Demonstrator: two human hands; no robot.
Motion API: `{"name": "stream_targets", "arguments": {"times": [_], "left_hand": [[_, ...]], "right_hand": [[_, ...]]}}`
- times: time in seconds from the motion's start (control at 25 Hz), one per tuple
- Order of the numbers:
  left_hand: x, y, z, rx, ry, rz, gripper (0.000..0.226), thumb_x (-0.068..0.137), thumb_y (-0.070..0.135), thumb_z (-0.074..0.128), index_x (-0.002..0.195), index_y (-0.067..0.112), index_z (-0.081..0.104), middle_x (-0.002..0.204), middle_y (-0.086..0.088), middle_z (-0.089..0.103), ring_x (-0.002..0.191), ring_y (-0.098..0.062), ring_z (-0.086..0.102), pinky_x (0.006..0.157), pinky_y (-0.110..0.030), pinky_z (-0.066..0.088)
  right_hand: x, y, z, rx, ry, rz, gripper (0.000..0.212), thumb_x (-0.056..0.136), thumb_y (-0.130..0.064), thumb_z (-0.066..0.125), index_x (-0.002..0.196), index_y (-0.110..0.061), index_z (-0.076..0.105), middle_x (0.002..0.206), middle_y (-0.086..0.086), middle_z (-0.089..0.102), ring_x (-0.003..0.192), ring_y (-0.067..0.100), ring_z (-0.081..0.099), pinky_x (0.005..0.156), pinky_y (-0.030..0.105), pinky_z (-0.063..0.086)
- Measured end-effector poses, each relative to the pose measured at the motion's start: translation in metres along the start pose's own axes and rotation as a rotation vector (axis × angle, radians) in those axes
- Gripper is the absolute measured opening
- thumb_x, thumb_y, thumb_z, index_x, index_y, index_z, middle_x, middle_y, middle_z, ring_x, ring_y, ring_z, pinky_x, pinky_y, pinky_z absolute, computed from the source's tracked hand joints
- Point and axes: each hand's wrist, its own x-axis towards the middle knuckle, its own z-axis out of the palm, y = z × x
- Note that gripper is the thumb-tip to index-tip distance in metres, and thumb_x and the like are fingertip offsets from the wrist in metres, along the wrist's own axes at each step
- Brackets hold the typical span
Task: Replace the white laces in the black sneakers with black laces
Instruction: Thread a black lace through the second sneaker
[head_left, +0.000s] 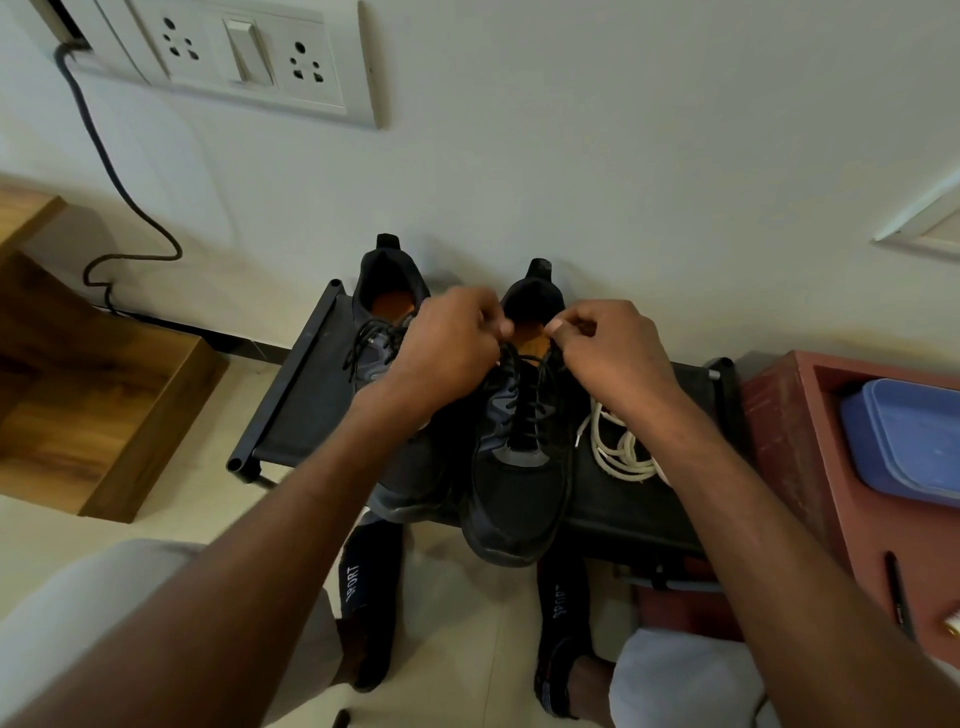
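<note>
Two black sneakers stand side by side on a low black rack, heels toward the wall. The right sneaker is threaded with a black lace up to its top eyelets. My left hand and my right hand are above its collar, each pinching one end of that black lace. The left sneaker also carries a black lace, loose at the top; my left forearm hides its front. A bundle of white laces lies on the rack to the right of the sneakers.
A red-brown wooden unit holding a blue plastic box stands at the right. A wooden step is at the left. A dark cable runs down the wall from the socket panel. My feet in black socks rest on the floor below.
</note>
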Motion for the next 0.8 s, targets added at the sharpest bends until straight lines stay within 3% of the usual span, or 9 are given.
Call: {"name": "stream_targets", "arguments": {"times": [0.12, 0.28, 0.4, 0.48, 0.56, 0.6, 0.64, 0.68, 0.8], "left_hand": [[0.0, 0.014, -0.015, -0.285, 0.095, -0.052, 0.024, 0.106, 0.031, 0.055, 0.098, 0.013, 0.067, 0.088, 0.003, 0.075, 0.078, -0.011, 0.07, 0.068, -0.026, 0.052], [-0.007, 0.002, -0.01, 0.129, -0.072, -0.049, 0.03, 0.093, 0.043, 0.073, 0.089, 0.013, 0.068, 0.08, 0.0, 0.068, 0.075, -0.014, 0.064, 0.06, -0.028, 0.048], [-0.007, -0.003, 0.001, 0.174, -0.101, -0.003, 0.017, 0.093, 0.028, 0.075, 0.083, 0.017, 0.068, 0.078, 0.002, 0.067, 0.08, -0.018, 0.066, 0.063, -0.028, 0.044], [-0.006, 0.008, -0.005, -0.223, -0.014, 0.049, 0.015, 0.098, 0.021, 0.067, 0.085, 0.017, 0.064, 0.085, -0.005, 0.072, 0.081, -0.027, 0.068, 0.068, -0.031, 0.047], [-0.005, 0.02, -0.022, -0.93, -0.018, 0.043, 0.017, 0.107, 0.018, 0.052, 0.09, 0.018, 0.055, 0.09, -0.009, 0.074, 0.086, -0.033, 0.072, 0.064, -0.032, 0.048], [-0.004, 0.021, -0.03, -1.133, -0.035, 0.029, 0.018, 0.109, 0.021, 0.047, 0.092, 0.019, 0.051, 0.085, -0.007, 0.071, 0.081, -0.03, 0.07, 0.059, -0.03, 0.045], [-0.003, 0.022, -0.033, -1.121, -0.012, 0.016, 0.018, 0.11, 0.028, 0.047, 0.094, 0.018, 0.049, 0.08, -0.005, 0.067, 0.073, -0.024, 0.067, 0.055, -0.029, 0.042], [-0.002, 0.019, -0.033, -0.912, 0.028, -0.007, 0.021, 0.107, 0.036, 0.052, 0.098, 0.018, 0.051, 0.078, -0.002, 0.065, 0.069, -0.019, 0.063, 0.054, -0.029, 0.041], [-0.005, 0.002, -0.013, -0.016, -0.01, -0.026, 0.031, 0.093, 0.046, 0.073, 0.104, 0.018, 0.062, 0.086, 0.005, 0.064, 0.078, -0.012, 0.064, 0.062, -0.025, 0.046]], "right_hand": [[0.0, 0.001, -0.001, -0.014, -0.017, -0.016, 0.016, 0.102, -0.027, 0.061, 0.106, -0.028, 0.077, 0.095, -0.01, 0.071, 0.089, 0.011, 0.068, 0.083, 0.032, 0.055], [-0.001, 0.0, 0.002, -0.053, -0.034, -0.021, 0.025, 0.101, -0.015, 0.056, 0.102, -0.029, 0.077, 0.097, -0.006, 0.071, 0.08, 0.012, 0.066, 0.067, 0.028, 0.05], [-0.001, 0.001, 0.003, -0.078, -0.055, -0.037, 0.027, 0.099, -0.012, 0.056, 0.101, -0.028, 0.077, 0.1, -0.006, 0.072, 0.084, 0.009, 0.066, 0.069, 0.027, 0.049], [-0.001, 0.002, 0.001, -0.087, -0.06, -0.044, 0.027, 0.099, -0.011, 0.056, 0.101, -0.027, 0.077, 0.098, -0.006, 0.072, 0.086, 0.009, 0.066, 0.071, 0.027, 0.05], [-0.001, 0.002, 0.0, -0.053, -0.051, -0.035, 0.028, 0.099, -0.011, 0.055, 0.1, -0.028, 0.077, 0.095, -0.007, 0.072, 0.084, 0.009, 0.067, 0.07, 0.026, 0.05], [-0.001, 0.002, -0.001, -0.032, -0.044, -0.028, 0.027, 0.1, -0.012, 0.056, 0.099, -0.028, 0.077, 0.094, -0.008, 0.072, 0.084, 0.009, 0.067, 0.07, 0.025, 0.051], [-0.001, 0.003, -0.001, -0.02, -0.037, -0.023, 0.026, 0.101, -0.013, 0.056, 0.099, -0.028, 0.077, 0.094, -0.007, 0.071, 0.084, 0.008, 0.067, 0.072, 0.025, 0.052], [0.0, 0.003, 0.0, -0.017, -0.032, -0.024, 0.026, 0.101, -0.013, 0.056, 0.099, -0.028, 0.078, 0.094, -0.007, 0.071, 0.085, 0.008, 0.067, 0.073, 0.025, 0.052], [0.0, 0.004, 0.002, -0.043, -0.027, -0.038, 0.026, 0.1, -0.013, 0.056, 0.1, -0.028, 0.077, 0.095, -0.007, 0.071, 0.083, 0.007, 0.066, 0.068, 0.024, 0.049]]}}
